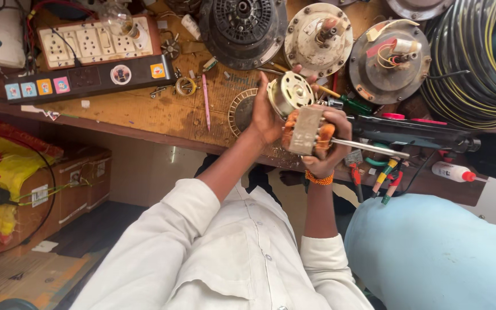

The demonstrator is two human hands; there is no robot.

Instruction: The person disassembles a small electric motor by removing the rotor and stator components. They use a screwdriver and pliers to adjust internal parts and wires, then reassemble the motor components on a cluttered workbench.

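Head view. A small motor stator with copper windings (308, 133) is gripped above the workbench edge (144, 117) by the right hand (329, 150), fingers curled tight around it, apparently for steadying. A round metal end cover (290, 93) is held against it by the left hand (266, 115), fingers wrapped behind. A steel shaft (368, 148) is seen projecting rightward. Fan motor housings (318, 39) are laid beyond.

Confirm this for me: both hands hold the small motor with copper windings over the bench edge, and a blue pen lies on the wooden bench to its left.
Not quite. The pen is pink, not blue, as the head view shows. The rest stands: the left hand and right hand hold the small motor with copper windings over the edge of the wooden bench, and the pen lies to its left.
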